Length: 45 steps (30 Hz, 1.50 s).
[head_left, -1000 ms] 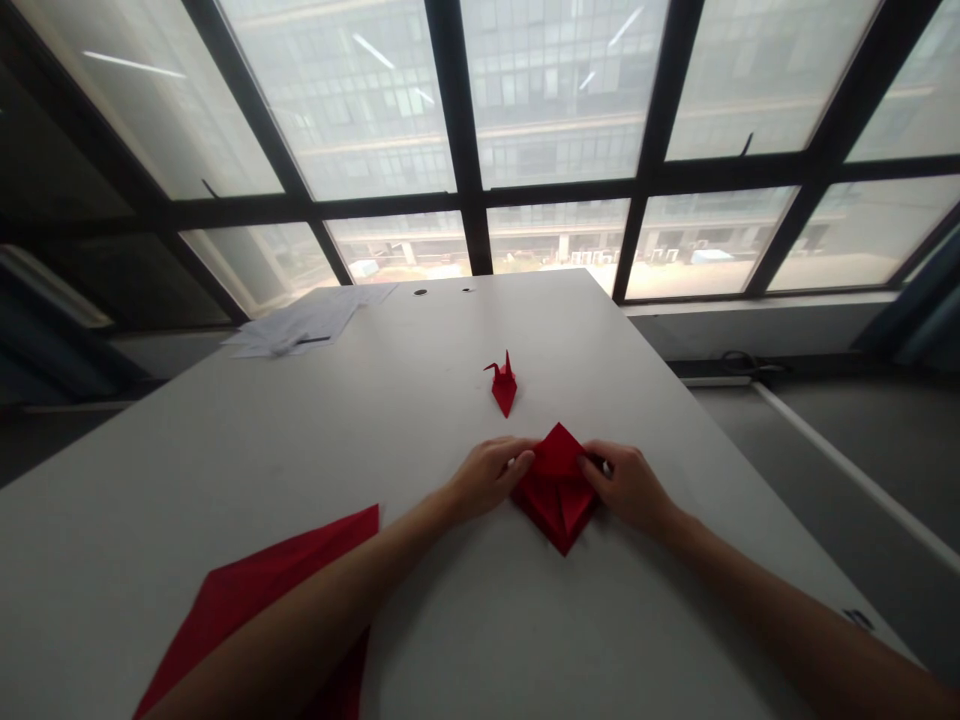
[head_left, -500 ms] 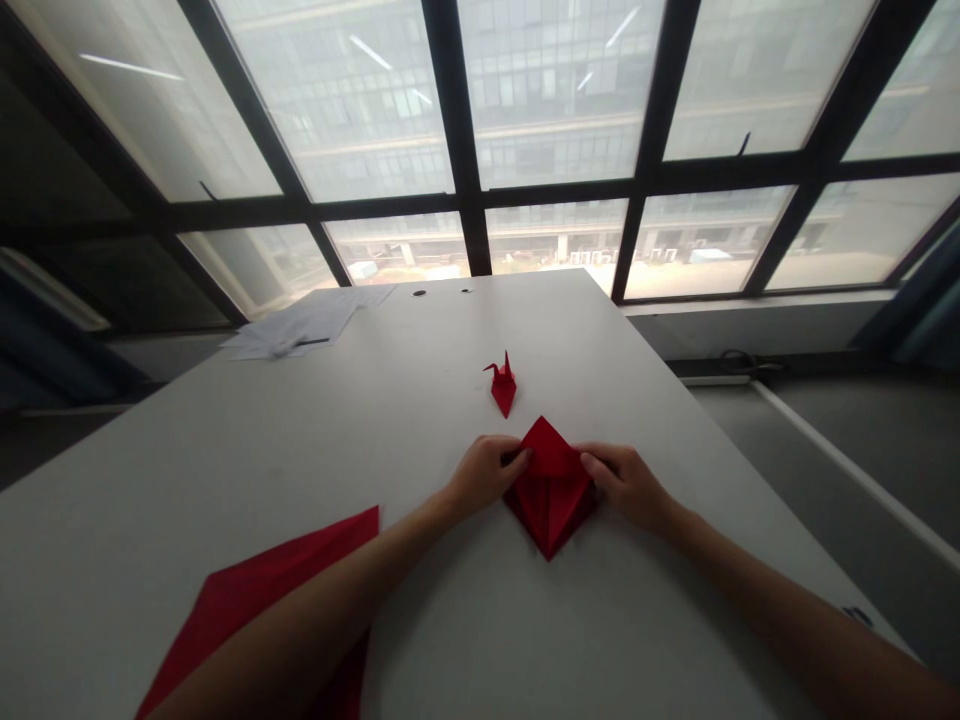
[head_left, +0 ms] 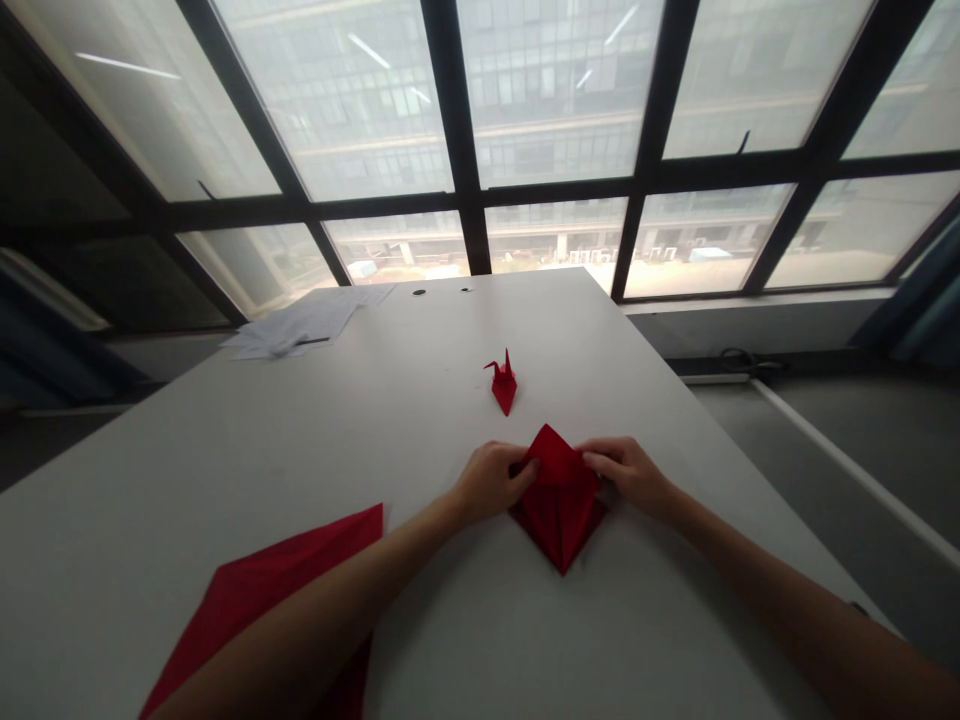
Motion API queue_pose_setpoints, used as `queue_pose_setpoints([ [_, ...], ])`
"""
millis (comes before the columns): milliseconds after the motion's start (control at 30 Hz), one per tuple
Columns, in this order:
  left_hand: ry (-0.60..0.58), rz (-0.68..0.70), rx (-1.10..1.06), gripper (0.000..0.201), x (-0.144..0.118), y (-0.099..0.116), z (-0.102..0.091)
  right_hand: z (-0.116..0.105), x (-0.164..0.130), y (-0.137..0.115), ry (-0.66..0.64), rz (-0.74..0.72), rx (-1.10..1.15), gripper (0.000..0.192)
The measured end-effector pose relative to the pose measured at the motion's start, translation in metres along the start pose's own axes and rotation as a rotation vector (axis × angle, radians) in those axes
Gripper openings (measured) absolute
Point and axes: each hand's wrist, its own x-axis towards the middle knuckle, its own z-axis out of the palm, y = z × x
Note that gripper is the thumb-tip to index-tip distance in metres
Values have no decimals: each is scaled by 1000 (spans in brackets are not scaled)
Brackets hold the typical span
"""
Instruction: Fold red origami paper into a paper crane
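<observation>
Between my hands is a folded red origami paper (head_left: 559,500), diamond-shaped, with a flat flap at its upper part and a centre crease running down to its lower point. My left hand (head_left: 495,480) pinches its left upper edge, thumb on top. On the other side, my right hand (head_left: 626,472) grips the right upper edge between thumb and fingers. The fingers beneath the paper are partly hidden. Just beyond stands a finished red paper crane (head_left: 504,385). A larger red paper sheet (head_left: 262,580) lies at the lower left, partly covered by my left forearm.
The white table (head_left: 420,400) stretches away toward tall dark-framed windows. Several white papers (head_left: 300,320) with a dark pen (head_left: 313,341) lie at its far left. Two small holes are at the far end. Its right edge runs past my right forearm.
The folded red paper has shifted slightly toward me and to the right, turning a little, with both hands still on it. The crane has stayed in place.
</observation>
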Motion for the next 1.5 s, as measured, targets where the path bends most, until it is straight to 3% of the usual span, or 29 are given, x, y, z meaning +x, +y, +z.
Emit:
queue_pose_setpoints([
  [167, 68, -28, -126, 29, 2, -2, 3, 3, 1, -2, -68, -45, -116, 32],
  [267, 72, -33, -199, 48, 1, -2, 3, 8, 1, -2, 1, -68, -210, 24],
  [400, 92, 29, -297, 46, 0, -2, 0, 13, 1, -1, 82, -59, -210, 18],
  [533, 139, 88, -332, 45, 0, -3, 2, 16, 1, 0, 168, -52, -203, 33],
  [633, 102, 140, -296, 46, -1, -3, 4, 17, 1, 2, 224, -65, -242, 47],
  [833, -71, 267, -350, 48, -4, 0, -2, 18, -1, 5, 203, -86, -387, 49],
  [1100, -120, 246, -86, 48, -1, -1, 2, 21, -5, -1, 184, -134, -649, 43],
  [1267, -53, 266, 46, 32, 2, -6, 3, 23, -6, -5, 181, -193, -770, 9],
  [1367, -74, 287, 60, 16, 2, -6, 0, 22, -6, -4, 123, -227, -761, 11],
  [1500, -78, 303, 15, 17, 1, -5, 0, 20, -12, -3, 52, -266, -757, 21],
])
